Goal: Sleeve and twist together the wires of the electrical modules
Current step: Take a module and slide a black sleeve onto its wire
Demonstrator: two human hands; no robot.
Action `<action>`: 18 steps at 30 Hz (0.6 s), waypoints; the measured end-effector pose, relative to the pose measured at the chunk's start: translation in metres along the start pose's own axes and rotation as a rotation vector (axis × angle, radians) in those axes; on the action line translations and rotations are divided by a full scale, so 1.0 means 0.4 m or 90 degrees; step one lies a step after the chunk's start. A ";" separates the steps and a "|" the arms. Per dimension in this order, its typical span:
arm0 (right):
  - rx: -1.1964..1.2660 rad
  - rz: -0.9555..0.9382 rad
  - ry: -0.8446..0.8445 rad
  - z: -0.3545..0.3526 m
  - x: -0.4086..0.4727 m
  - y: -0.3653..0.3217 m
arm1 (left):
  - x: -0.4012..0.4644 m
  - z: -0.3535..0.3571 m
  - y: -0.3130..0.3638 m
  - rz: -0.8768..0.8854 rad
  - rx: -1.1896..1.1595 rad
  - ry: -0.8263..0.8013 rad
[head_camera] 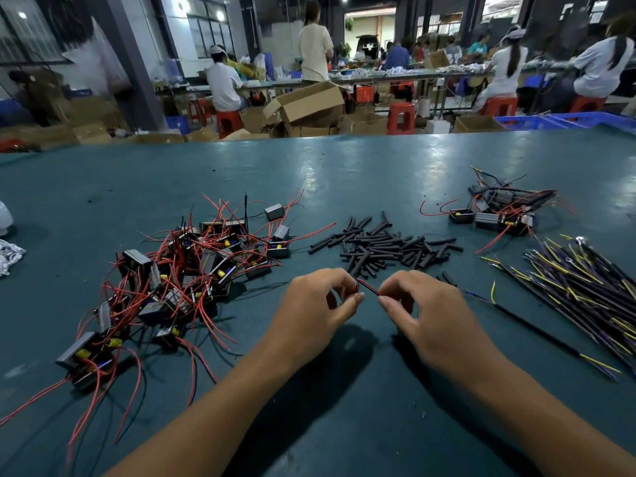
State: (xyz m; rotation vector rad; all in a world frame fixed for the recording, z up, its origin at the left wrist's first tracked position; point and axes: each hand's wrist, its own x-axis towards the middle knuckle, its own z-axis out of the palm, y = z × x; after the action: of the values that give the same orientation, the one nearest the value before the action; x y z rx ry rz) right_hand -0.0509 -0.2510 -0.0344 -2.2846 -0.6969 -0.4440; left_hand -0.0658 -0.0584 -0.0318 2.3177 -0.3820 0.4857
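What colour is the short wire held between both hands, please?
Red thin wire, clearest in the head view.

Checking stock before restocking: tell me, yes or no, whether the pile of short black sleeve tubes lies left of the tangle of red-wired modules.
No, the pile of short black sleeve tubes lies right of the tangle of red-wired modules.

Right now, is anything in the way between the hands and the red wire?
No. The left hand and right hand already pinch the red wire between their fingertips, above the green table. The black sleeves lie farther back.
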 end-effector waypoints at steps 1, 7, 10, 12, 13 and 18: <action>0.003 0.001 0.002 -0.003 0.004 0.002 | 0.002 0.004 0.000 0.016 0.034 0.005; 0.084 0.071 0.036 -0.004 0.000 0.018 | -0.003 0.001 -0.009 0.101 0.050 0.071; 0.104 0.118 0.047 -0.006 0.002 0.024 | -0.005 0.000 -0.007 0.100 0.029 0.064; 0.107 0.125 0.055 -0.004 0.004 0.022 | -0.007 0.002 -0.009 0.096 0.025 0.054; 0.107 0.122 0.054 -0.004 0.004 0.021 | -0.005 0.003 -0.010 0.093 0.023 0.049; 0.120 0.062 0.014 -0.005 -0.001 0.018 | -0.001 0.007 -0.006 0.056 -0.056 0.026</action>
State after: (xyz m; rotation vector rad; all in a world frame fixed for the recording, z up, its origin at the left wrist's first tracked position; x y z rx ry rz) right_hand -0.0472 -0.2569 -0.0368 -2.1228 -0.5874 -0.3417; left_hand -0.0644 -0.0586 -0.0351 2.2087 -0.4780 0.5483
